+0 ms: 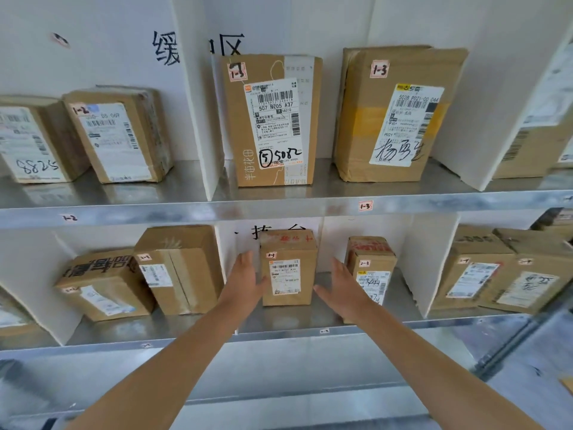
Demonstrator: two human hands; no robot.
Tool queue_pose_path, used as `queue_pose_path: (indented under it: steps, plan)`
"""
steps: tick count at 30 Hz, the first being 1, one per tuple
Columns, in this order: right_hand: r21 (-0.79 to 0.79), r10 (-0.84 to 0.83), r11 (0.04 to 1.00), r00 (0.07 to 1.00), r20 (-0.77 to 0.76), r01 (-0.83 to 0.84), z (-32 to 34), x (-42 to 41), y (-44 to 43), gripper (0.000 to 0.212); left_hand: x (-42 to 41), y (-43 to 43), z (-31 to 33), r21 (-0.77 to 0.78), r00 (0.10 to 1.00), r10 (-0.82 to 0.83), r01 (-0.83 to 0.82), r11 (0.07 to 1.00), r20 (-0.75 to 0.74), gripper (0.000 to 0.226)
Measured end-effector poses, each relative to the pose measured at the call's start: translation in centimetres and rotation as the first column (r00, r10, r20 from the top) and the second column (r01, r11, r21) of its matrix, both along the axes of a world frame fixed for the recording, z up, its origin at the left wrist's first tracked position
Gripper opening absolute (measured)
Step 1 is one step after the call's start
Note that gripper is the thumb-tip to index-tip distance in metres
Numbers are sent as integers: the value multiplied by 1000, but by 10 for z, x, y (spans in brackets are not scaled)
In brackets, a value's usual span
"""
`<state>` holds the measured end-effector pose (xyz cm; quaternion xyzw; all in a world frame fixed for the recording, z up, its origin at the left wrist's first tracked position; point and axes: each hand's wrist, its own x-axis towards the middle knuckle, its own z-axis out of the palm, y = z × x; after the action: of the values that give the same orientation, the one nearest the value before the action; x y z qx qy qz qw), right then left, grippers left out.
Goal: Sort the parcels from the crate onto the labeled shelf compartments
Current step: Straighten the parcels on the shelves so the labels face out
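- While the parcel [288,274] stands upright in the middle compartment of the lower shelf [288,321], you look to be at the close of a placing step: box down, a hand on either side of it.
- Left hand [246,276]: fingers straight, gripping nothing. The thumb lies at the box's left edge; contact is too close to call.
- Parcel: small brown carton, taller than wide. A white barcode label faces you, a small tag at the upper left corner reads 2-3, and there is red print on the top face. It sits level, no lean.
- Right hand [344,290]: likewise flat and loose, holding nothing, thumb just beside the box's lower right corner.
- Second carton [372,259], also tagged 2-3, stands near on the right, partly behind your right hand. The compartment seems the correct one.
- Shelf-edge tag [324,331]: too small to read.
- Next move, as judged: draw both hands straight back without brushing the sides, then go to the crate, which is not in view.
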<state>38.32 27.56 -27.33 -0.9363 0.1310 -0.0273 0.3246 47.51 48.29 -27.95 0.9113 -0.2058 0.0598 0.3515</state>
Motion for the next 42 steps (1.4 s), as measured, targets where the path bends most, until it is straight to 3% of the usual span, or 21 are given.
queue_pose_path:
  steps: [5,10,17,22,28,33,36,42]
  plan:
    - [-76,-27,996,996,86,34,18,-41,-5,76,-31,0,21,-5,990,-137,138,990,29,55]
    - [-121,-170,976,979,115,184,23,-82,-30,73,-55,-28,26,44,978,-208,208,977,8,55]
    - [-87,-237,966,969,65,242,17,-100,-55,65,-72,-64,13,137,963,-264,268,954,-49,62]
    - [-38,-252,967,968,1,252,1,-94,-84,79,-60,-90,3,193,951,-308,308,932,-32,66]
    - [-22,-201,980,977,-69,200,-14,-59,-130,82,-48,-131,-9,214,959,-254,277,937,-128,68]
    - [1,-111,994,983,-148,113,-37,-27,-155,88,-39,-163,-24,118,943,-246,276,954,-223,73]
    - [39,-23,999,990,-142,29,-55,-13,-165,81,-35,-179,-41,66,926,-236,266,962,-295,76]
    - [135,113,986,989,-94,-99,-80,7,-173,60,-34,-211,-68,71,914,-117,156,985,-389,47]
